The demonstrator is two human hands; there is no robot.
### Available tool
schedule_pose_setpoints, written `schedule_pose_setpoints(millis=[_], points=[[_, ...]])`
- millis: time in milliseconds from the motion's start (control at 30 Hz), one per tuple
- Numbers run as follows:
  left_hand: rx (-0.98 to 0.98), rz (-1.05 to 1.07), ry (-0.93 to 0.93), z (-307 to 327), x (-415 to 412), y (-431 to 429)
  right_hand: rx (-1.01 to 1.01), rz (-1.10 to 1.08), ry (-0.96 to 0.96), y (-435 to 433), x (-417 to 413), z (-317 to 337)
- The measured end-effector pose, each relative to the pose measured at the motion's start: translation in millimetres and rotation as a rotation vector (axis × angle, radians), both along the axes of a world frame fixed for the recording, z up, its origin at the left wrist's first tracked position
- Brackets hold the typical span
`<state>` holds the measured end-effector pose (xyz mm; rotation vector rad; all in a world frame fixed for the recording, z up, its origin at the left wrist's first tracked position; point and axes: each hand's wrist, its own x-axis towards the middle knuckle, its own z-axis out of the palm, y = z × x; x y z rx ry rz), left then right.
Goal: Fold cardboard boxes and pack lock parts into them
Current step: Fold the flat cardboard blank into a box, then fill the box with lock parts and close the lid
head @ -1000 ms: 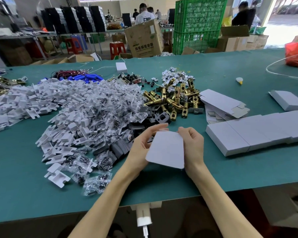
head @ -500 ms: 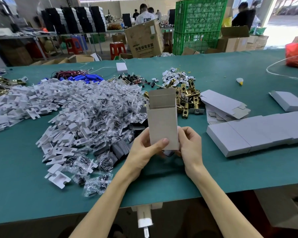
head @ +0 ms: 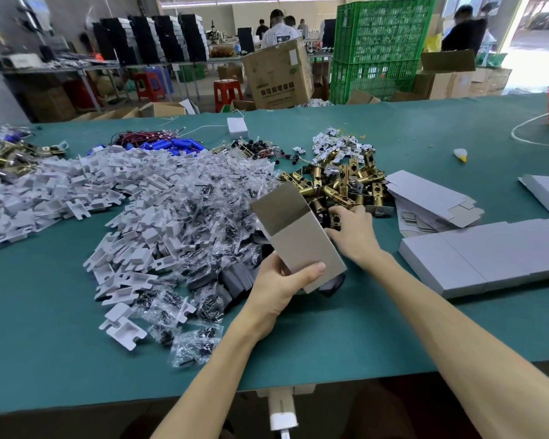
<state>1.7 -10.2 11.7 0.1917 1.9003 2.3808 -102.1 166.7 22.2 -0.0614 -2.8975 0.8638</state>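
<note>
Box: the cardboard box [head: 298, 236] is up off the green table [head: 45, 343], tilted, its open flap end leaning up and to the left.
Left hand: my left hand [head: 279, 286] grips the box's lower end, thumb across the front face, fingers behind.
Right hand: my right hand [head: 352, 231] is on the near edge of the brass latches [head: 339, 182], just right of the box. My fingers bend over the parts, but I cannot tell if they hold one.
Left of box: bagged screws [head: 203, 201] and white plastic inserts [head: 108, 191] lie in heaps.
Right of box: flat box blanks [head: 431, 201] sit behind a row of folded boxes [head: 488, 248].
</note>
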Motion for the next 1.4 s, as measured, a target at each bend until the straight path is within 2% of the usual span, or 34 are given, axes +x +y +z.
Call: schedule_pose_setpoints(millis=[100, 300, 500, 600, 700, 767, 1000, 1167, 1233, 1400], points=[[-0.011, -0.020, 0.003, 1.8, 0.0, -1.0, 0.027, 0.010, 0.089, -0.6, 2.8, -2.2], [-0.006, -0.010, 0.009, 2.5, 1.0, 0.6, -0.125, -0.044, 0.233, 10.7, 10.0, 9.2], [-0.030, -0.046, 0.012, 3.9, 2.0, 0.0, -0.044, -0.124, 0.338, 23.5, 16.3, 24.4], [-0.040, -0.059, 0.010, 4.6, 2.3, -0.8, -0.244, -0.178, 0.335, 30.3, 20.9, 42.9], [-0.048, -0.066, 0.005, 4.7, 2.2, -0.9, -0.418, -0.123, 0.406, 31.1, 33.0, 66.8], [-0.051, -0.080, 0.008, 5.0, 2.2, -1.3, -0.466, -0.072, 0.474, 26.8, 45.2, 84.4], [-0.120, -0.163, 0.039, 0.0, 0.2, -2.7, -0.354, 0.228, 0.616, 2.1, 82.5, 128.3], [-0.150, -0.175, 0.073, -1.8, -1.5, -3.7, -0.348, 0.291, 0.706, -8.2, 91.0, 139.9], [-0.139, -0.174, 0.071, -2.2, -1.8, -3.6, -0.279, 0.311, 0.672, -7.6, 88.5, 140.2], [-0.121, -0.173, 0.049, -3.5, -2.6, -3.3, -0.049, 0.349, 0.427, -3.7, 77.9, 125.4]])
